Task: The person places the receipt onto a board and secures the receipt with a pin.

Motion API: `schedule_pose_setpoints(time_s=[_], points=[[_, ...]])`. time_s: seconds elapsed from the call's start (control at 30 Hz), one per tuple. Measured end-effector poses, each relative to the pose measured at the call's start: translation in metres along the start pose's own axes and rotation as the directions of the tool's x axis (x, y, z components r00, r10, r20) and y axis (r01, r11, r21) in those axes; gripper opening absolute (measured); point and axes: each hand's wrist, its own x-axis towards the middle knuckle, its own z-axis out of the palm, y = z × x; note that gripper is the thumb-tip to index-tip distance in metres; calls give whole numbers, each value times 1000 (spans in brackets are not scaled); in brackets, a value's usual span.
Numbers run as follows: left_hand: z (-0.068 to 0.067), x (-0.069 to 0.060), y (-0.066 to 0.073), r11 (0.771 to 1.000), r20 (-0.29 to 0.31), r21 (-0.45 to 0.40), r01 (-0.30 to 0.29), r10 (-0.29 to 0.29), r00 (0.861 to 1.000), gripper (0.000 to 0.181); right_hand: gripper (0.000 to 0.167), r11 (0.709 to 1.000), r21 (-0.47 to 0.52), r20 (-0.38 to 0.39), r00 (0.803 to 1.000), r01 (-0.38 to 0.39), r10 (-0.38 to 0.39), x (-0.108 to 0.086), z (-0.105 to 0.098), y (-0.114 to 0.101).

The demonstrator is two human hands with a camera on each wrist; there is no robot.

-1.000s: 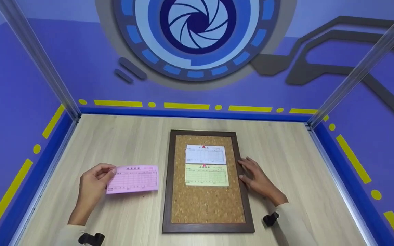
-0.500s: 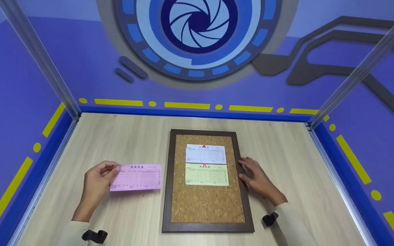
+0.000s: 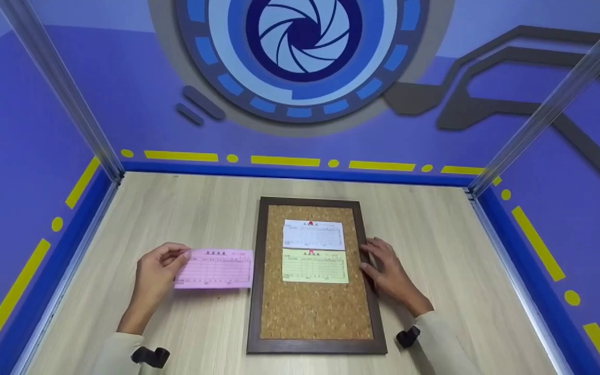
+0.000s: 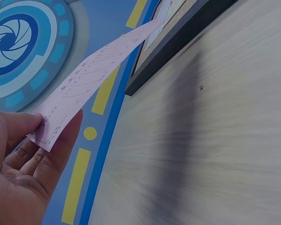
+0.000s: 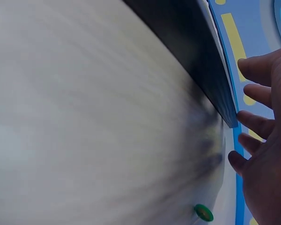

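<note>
My left hand pinches a pink printed form by its left end, between thumb and fingers. In the left wrist view the pink form is held above the table and casts a shadow. Its right end is close to the left side of a dark-framed cork board. A white form and a yellow-green form hang on the cork, one above the other, each under a red pin. My right hand, its fingers spread and relaxed, is at the board's right edge.
The board lies on a pale wood table between blue-purple walls. In the right wrist view a small green round object sits on the table near my right hand. Metal posts stand at the back corners.
My left hand has moved to the right with the pink form, bringing it nearer to the board. The board has stayed put; my right hand has hardly shifted.
</note>
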Motion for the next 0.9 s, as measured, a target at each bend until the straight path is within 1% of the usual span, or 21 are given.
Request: schedule_pose_setpoints(time_s=[0.17,0.3,0.47,0.63,0.8,0.9], points=[[3,1,0,999,2,-38,-17,17,1000,10,46,1000,-11,-9,1000,14,-14,-1,3,-5],[6,1,1,998,6,-62,-18,19,1000,11,45,1000,2,6,1000,21,-21,-2,5,-10],[9,1,3,997,14,-74,-24,25,1000,10,49,997,35,15,997,70,-71,-2,6,-16],[12,2,6,997,16,-62,-39,40,999,9,51,993,44,35,993,113,-115,-1,9,-21],[16,2,9,997,18,-62,-48,49,999,8,50,993,69,60,993,99,-103,-1,12,-28],[19,3,11,996,23,-73,-45,47,999,8,50,992,76,76,991,103,-109,1,14,-32]])
